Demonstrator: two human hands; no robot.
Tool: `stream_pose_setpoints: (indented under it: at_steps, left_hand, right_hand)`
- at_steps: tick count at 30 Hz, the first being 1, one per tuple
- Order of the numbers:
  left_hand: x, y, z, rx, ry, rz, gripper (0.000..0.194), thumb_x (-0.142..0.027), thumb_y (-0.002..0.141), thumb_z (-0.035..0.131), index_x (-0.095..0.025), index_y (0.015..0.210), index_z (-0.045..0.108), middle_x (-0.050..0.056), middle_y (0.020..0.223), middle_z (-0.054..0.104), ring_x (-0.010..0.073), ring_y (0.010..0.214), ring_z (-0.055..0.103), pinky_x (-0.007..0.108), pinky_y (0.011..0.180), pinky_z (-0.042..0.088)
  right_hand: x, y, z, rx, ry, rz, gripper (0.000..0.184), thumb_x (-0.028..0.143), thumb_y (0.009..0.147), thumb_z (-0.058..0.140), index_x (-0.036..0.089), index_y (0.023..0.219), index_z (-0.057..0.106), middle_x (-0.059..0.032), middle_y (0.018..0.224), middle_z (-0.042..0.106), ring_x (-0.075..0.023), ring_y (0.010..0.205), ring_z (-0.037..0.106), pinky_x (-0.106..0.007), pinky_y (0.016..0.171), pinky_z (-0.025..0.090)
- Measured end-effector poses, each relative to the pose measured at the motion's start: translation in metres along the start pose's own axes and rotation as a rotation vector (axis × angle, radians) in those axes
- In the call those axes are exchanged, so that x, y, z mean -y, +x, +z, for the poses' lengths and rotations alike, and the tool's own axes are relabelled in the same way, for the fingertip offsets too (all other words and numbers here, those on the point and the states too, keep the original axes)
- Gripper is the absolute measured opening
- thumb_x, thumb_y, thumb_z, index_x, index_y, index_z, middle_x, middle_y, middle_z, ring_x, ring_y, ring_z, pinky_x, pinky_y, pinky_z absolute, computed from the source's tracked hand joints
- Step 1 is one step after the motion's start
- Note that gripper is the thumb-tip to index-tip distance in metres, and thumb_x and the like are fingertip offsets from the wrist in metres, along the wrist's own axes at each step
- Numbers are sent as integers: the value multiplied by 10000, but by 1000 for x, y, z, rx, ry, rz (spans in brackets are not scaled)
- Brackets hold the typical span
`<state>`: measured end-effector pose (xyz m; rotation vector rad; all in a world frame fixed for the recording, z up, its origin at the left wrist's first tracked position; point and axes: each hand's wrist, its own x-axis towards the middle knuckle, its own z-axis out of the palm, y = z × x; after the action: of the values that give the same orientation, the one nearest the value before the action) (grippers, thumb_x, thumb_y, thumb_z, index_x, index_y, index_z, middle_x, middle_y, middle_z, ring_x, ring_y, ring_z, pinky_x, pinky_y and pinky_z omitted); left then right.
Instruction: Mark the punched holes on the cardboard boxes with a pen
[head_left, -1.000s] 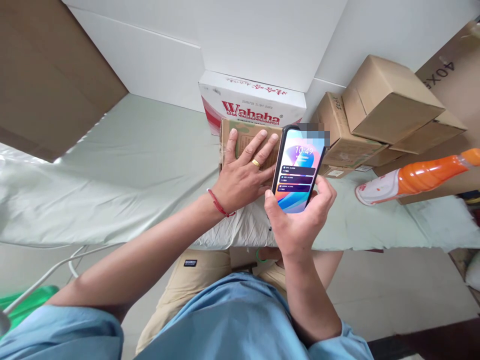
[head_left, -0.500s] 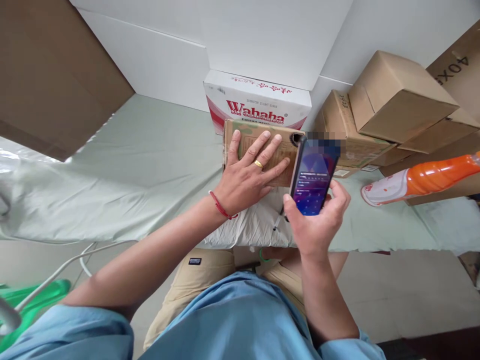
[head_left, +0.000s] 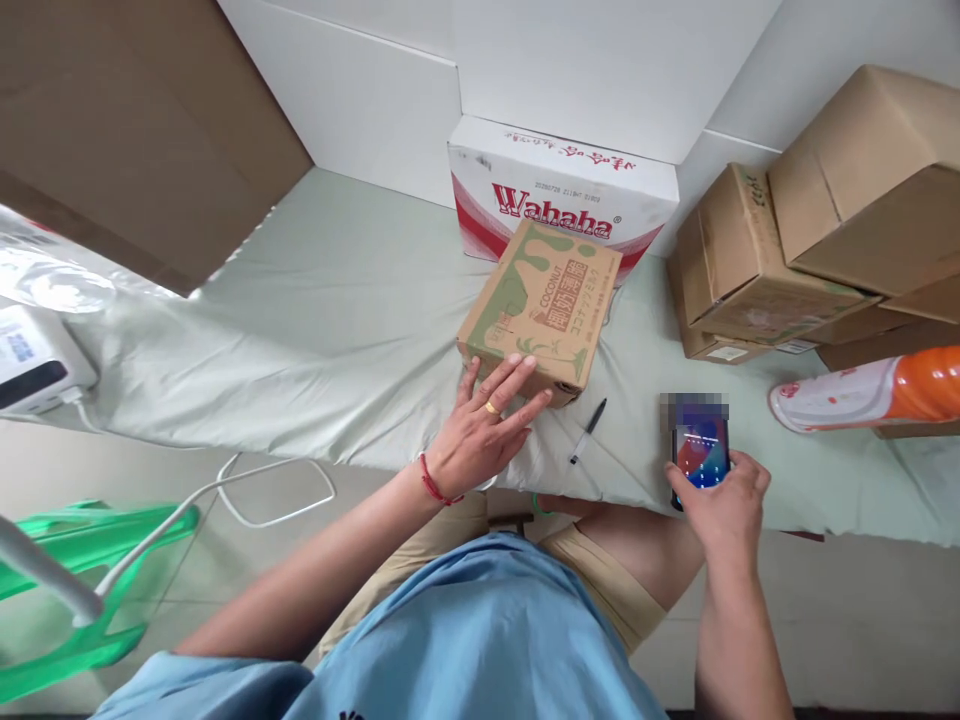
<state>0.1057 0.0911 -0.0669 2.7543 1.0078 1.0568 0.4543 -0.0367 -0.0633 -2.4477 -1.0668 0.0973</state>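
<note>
Spread wide, the left hand (head_left: 480, 430) lays its fingers on the near edge of the coconut carton (head_left: 536, 305) — seemingly to steady it, not grasp it. Well right of the carton, the right hand (head_left: 718, 503) grips the phone (head_left: 702, 452) by its sides, probably so the screen faces up; a pen (head_left: 589, 431) lies just off the carton's near side.

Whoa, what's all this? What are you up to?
Someone's left hand is touching the near edge of the coconut box, which is in front of the Wahaha box. The right hand is holding a phone with its screen lit. A pen lies between the hands.
</note>
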Motion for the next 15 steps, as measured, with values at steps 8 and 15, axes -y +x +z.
stream_pose_setpoints:
  at_steps: [8, 15]
  left_hand:
    - [17, -22, -10, -306, -207, -348, 592, -378, 1051, 730, -273, 1590, 507, 210, 1660, 534, 354, 1574, 539, 569, 1244, 518]
    - [52, -3, 1, -439, -798, -1154, 640, -810, 1048, 475, -233, 1219, 692, 151, 1423, 687, 324, 1437, 624, 497, 1177, 554]
  right_hand:
    - [-13, 4, 6, 89, -115, 42, 975, 657, 638, 770, 110, 1417, 556, -309, 1442, 562, -490, 1302, 609, -645, 1074, 543]
    - [-14, 18, 8, 158, -138, -115, 1025, 805, 685, 682, 20, 1344, 675, -383, 1463, 567, -551, 1508, 464, -717, 1274, 348]
